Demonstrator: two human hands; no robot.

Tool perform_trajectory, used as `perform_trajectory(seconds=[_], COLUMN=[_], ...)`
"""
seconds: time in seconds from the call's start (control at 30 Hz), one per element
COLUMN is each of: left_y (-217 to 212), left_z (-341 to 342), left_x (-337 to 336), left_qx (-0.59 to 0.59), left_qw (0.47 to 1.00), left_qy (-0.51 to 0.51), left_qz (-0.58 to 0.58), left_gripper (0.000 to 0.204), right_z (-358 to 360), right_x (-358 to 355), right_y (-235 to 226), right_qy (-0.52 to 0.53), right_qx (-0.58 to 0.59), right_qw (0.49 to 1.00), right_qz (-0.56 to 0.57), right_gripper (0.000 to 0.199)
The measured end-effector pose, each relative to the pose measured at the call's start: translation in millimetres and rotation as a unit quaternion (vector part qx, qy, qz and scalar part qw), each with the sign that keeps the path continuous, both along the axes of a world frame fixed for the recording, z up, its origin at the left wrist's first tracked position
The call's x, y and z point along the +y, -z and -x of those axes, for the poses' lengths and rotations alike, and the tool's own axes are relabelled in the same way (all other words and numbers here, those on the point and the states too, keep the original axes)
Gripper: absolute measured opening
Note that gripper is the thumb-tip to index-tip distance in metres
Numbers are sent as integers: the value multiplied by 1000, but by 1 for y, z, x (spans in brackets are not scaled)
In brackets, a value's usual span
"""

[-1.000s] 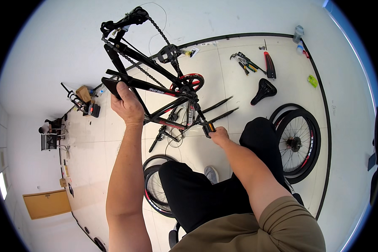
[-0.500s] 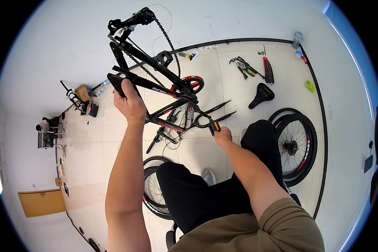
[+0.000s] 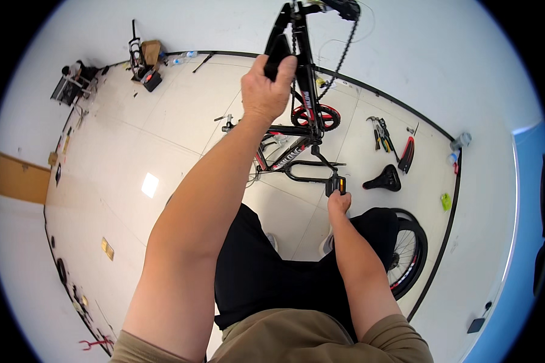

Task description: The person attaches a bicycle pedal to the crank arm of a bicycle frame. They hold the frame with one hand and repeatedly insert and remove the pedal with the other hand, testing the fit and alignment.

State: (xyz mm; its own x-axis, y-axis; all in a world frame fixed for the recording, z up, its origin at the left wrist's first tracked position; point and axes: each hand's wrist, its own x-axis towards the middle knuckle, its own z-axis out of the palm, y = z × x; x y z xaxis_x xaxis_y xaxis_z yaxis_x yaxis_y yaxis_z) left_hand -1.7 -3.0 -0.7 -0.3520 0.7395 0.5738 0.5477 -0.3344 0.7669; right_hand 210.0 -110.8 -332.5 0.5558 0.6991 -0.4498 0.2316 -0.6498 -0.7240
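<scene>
Your left hand (image 3: pixel 266 88) is wrapped tight around a black tube of the bike frame (image 3: pixel 303 115), held up over the tiled floor (image 3: pixel 163 133). Right hand (image 3: pixel 339 202) sits at the black pedal (image 3: pixel 336 183); fingers probably closed on it, can't tell for sure. Saddle (image 3: pixel 384 179) lies just right of it.

One black bicycle frame (image 3: pixel 303 109) stands at upper centre, with one red chainring (image 3: pixel 312 116), one loose chain (image 3: pixel 344 51) and one pedal (image 3: pixel 336 183). Two hands show: the left hand (image 3: pixel 265 91) and the right hand (image 3: pixel 339 202). On the floor (image 3: pixel 163 127) lie one black saddle (image 3: pixel 386 179), one wheel (image 3: pixel 409 257) at lower right, and one cluster of hand tools (image 3: pixel 379 132), too small to count.
</scene>
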Motion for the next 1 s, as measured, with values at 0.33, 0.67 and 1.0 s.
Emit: perform_trajectory(seconds=[0.33,0.67,1.0], left_y=[2,-1,-3], left_z=[-3,-10,2], left_x=[-2,-1,-9], left_qx=[-14,-2,1], left_qw=[999,999,999], left_qy=[15,24,14], left_qz=[33,46,48], left_gripper=[56,60,58], right_z=[-28,-67,-41], right_x=[12,20,7], right_y=[14,53,-71], right_qy=[114,169,214], right_qx=[52,69,220], right_qw=[992,979,950], right_qz=[-31,-87,-57], right_gripper=[47,27,27])
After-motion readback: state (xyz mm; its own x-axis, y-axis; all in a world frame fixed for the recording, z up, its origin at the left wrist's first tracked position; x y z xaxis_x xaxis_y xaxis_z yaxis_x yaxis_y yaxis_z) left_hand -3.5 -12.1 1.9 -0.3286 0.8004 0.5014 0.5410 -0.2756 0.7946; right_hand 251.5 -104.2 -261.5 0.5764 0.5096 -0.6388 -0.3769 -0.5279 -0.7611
